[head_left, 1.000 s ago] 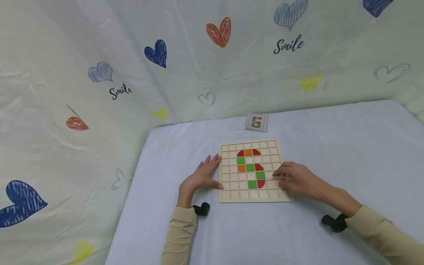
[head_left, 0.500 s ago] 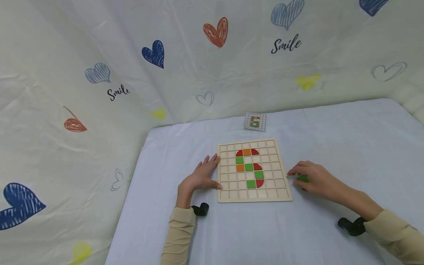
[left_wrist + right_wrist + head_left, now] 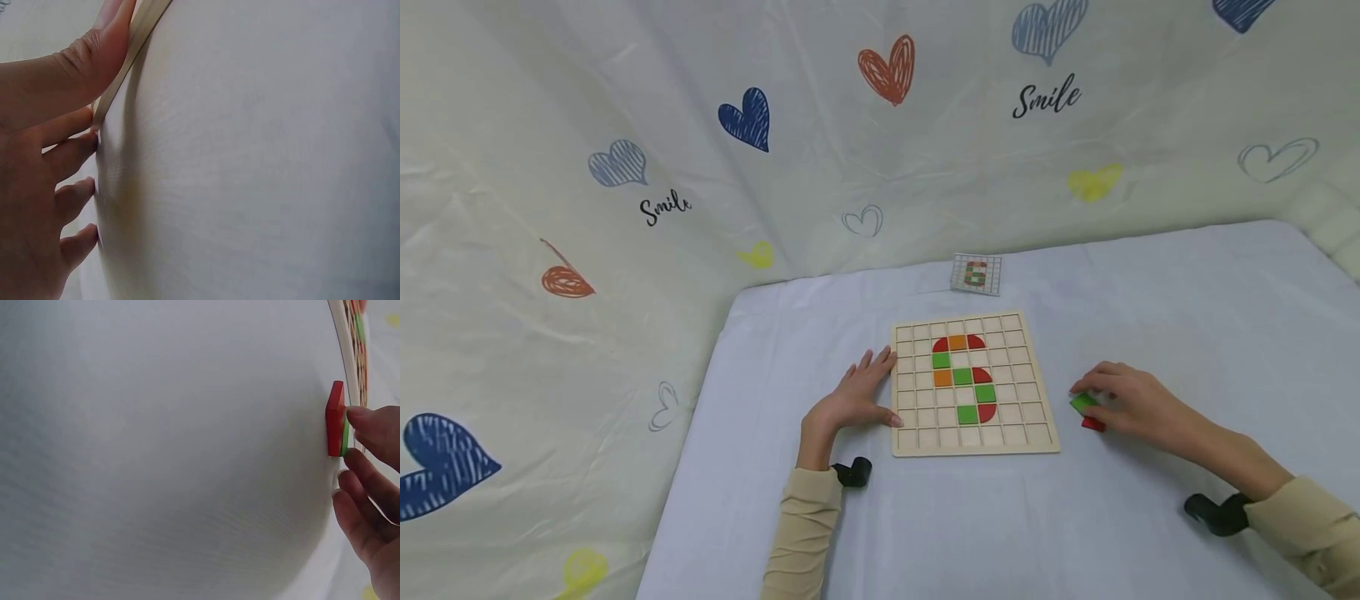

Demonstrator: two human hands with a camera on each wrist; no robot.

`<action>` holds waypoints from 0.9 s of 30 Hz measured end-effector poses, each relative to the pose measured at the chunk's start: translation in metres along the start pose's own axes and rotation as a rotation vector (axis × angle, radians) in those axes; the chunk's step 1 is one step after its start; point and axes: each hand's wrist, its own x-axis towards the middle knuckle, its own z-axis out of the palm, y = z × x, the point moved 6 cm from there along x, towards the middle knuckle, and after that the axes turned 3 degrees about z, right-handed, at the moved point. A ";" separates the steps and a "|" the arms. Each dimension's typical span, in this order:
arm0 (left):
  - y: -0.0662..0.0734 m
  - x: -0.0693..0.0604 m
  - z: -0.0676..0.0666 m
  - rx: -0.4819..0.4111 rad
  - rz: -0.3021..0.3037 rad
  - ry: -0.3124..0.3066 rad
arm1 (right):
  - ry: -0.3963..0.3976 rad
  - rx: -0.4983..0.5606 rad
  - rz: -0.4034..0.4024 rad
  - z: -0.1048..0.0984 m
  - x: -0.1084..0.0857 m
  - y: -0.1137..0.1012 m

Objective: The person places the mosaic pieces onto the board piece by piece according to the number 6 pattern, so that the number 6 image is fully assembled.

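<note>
A square wooden grid board (image 3: pixel 1019 367) lies on the table, with red, orange and green tiles set in an S-like curve. Along its left edge rests my left hand (image 3: pixel 844 410), fingers straight and spread, thumb at the lower corner; the left wrist view shows the thumb (image 3: pixel 94 65) against the rim. To the right of the board, my right hand (image 3: pixel 1131 402) pinches a green tile (image 3: pixel 1082 403) between thumb and fingertips. A red tile (image 3: pixel 1093 424) is right beside the green one, low over the cloth; in the right wrist view the red tile (image 3: pixel 335 422) partly hides the green.
Behind the board lies a small card (image 3: pixel 976 275) printed with a coloured grid pattern. White cloth (image 3: pixel 955 525) covers the table. A pale curtain (image 3: pixel 820 167) with hearts and lettering hangs at the back and left. Black wrist cameras (image 3: pixel 854 472) sit below the sleeves.
My right hand has moved right, off the board to the cloth beside it, where it now holds a green tile by a red one. The left hand stays at the board's edge.
</note>
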 end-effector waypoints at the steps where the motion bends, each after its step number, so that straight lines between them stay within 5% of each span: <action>1: 0.000 0.000 0.000 -0.001 0.001 0.001 | -0.003 0.000 0.005 0.001 0.000 0.001; 19: 0.001 0.000 -0.001 -0.004 0.003 -0.009 | 0.049 0.018 0.000 0.002 -0.007 0.006; 27: 0.002 -0.001 0.000 0.008 0.000 -0.004 | -0.071 0.006 0.172 0.006 -0.016 0.013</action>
